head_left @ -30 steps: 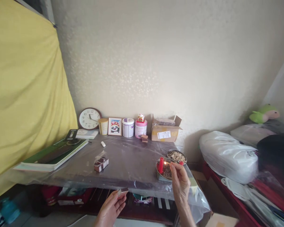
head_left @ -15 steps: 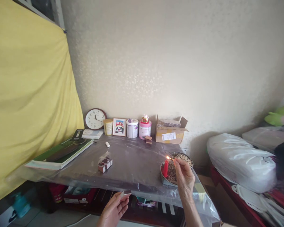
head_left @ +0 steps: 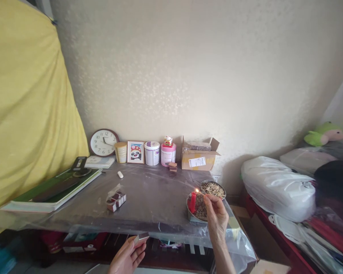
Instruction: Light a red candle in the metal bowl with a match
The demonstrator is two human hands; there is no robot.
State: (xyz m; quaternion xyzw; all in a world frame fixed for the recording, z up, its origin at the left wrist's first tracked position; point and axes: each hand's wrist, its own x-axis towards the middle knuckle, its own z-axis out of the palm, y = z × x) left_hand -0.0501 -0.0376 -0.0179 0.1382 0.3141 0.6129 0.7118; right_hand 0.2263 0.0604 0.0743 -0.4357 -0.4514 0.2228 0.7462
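Observation:
My right hand is raised over the table's right front corner, fingers pinched on a lit match whose flame sits at the top of a short red candle. The candle stands in a metal bowl of dark burnt bits. Behind it is a second metal bowl of pale matchsticks. My left hand is low in front of the table edge, fingers closed around a small matchbox.
The table is covered in clear plastic. On it lie wrapped matchboxes, a green book, a clock, tins and a cardboard box along the wall. A white bag lies to the right.
The match flame has stayed by the candle's top, shifting slightly as my right hand steadied it. My left hand keeps the matchbox low. The view swung left and back.

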